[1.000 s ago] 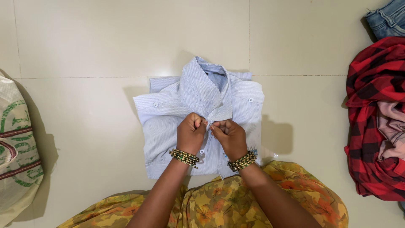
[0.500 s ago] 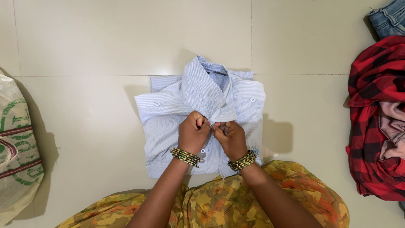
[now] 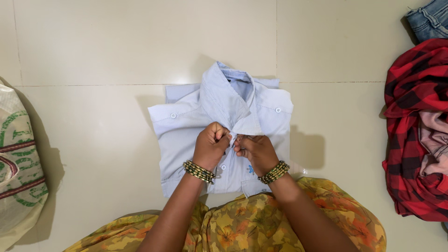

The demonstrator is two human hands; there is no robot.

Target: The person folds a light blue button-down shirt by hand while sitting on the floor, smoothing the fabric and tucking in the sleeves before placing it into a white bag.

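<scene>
The folded pale blue cotton shirt (image 3: 186,135) is lying flat on the shiny cream tile floor (image 3: 93,46), right in front of the person's yellow flowery lap. The left hand (image 3: 211,145) and the right hand (image 3: 255,150) are both pinching the shirt's front just under the collar, fingers curled tight on the cloth. A red checked cloth pile (image 3: 413,126) is sitting far off to the right. A white woven sack (image 3: 18,163) is sitting at the left.
</scene>
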